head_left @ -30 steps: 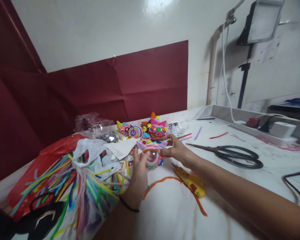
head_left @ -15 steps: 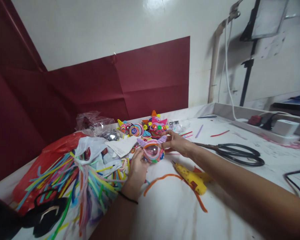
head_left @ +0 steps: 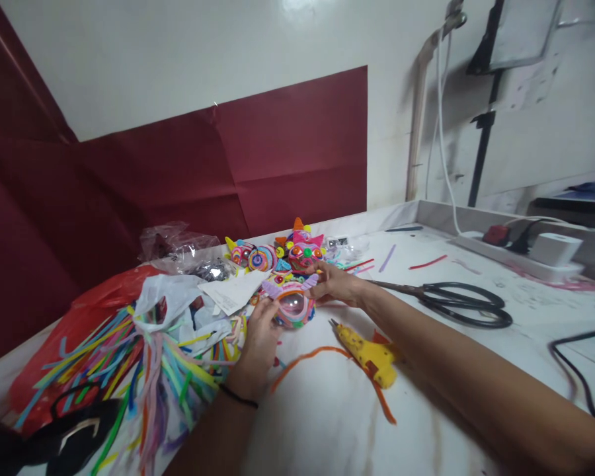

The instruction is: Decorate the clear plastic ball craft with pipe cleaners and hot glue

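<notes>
Between my hands is a clear plastic ball wrapped in coloured pipe cleaners (head_left: 293, 304), with two purple ear shapes on top and an orange ring round its clear window. My left hand (head_left: 258, 334) grips its left side, fingers curled round it. On the upper right, my right hand (head_left: 334, 284) has its fingertips closed against the ball near one ear. A yellow glue gun (head_left: 364, 354) lies on the table just right of the ball. An orange pipe cleaner (head_left: 310, 354) curves in front, passing under the glue gun.
Decorated pipe-cleaner balls (head_left: 305, 251) stand behind my hands. Bundled pipe cleaners (head_left: 153, 370) and a red plastic bag (head_left: 94, 297) fill the left. Black-handled scissors (head_left: 469, 304) lie right, beneath a power strip (head_left: 520, 254) with cables. White paper (head_left: 231, 291) lies left of the ball.
The whole view has shifted slightly, so things sit a little further left. Both hands keep hold of the ball, which appears slightly lower and tilted a little differently.
</notes>
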Motion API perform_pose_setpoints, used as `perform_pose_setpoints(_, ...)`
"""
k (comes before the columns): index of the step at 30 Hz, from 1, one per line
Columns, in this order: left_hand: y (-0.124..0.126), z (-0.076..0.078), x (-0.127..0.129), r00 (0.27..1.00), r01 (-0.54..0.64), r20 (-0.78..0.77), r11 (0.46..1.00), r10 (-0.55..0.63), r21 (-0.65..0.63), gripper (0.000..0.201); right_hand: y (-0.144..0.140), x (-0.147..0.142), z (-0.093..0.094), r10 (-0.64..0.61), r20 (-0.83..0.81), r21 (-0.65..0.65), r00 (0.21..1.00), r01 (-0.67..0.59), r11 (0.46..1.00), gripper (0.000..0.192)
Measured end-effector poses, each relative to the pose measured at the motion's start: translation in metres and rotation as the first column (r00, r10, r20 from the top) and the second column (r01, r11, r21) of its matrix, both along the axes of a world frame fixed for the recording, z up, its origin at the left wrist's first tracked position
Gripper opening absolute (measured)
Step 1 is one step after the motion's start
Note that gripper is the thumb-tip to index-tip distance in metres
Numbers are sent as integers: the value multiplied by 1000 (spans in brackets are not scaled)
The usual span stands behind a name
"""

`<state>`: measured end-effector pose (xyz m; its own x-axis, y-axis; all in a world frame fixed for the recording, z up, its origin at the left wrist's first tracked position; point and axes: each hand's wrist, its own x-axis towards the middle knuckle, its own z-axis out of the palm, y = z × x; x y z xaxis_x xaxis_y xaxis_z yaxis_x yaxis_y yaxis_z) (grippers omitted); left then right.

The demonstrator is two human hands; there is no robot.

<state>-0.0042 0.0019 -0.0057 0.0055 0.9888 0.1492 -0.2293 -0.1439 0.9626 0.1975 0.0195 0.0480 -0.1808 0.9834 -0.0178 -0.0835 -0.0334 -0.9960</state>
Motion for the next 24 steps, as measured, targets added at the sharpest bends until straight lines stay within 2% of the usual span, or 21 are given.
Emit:
perform_pose_setpoints(4,-4,8,4,999,27,46,994,-23,-107,32,2,6,-4,41,-3,-1,999,-41,999,69)
perform_pose_setpoints(8,-6,13,3,998,33,51,987,-25,-157,37,3,9,-7,69,9,-4,998,-69,998,68)
perform_pose_setpoints(18,-17,26,2,999,30,24,986,-27,-163,29,1,8,-10,85,32,15,996,-86,996,64)
perform_pose_setpoints(24,-14,24,0,999,30,24,987,-27,-156,26,2,7,-10,77,47,13,996,-77,997,63)
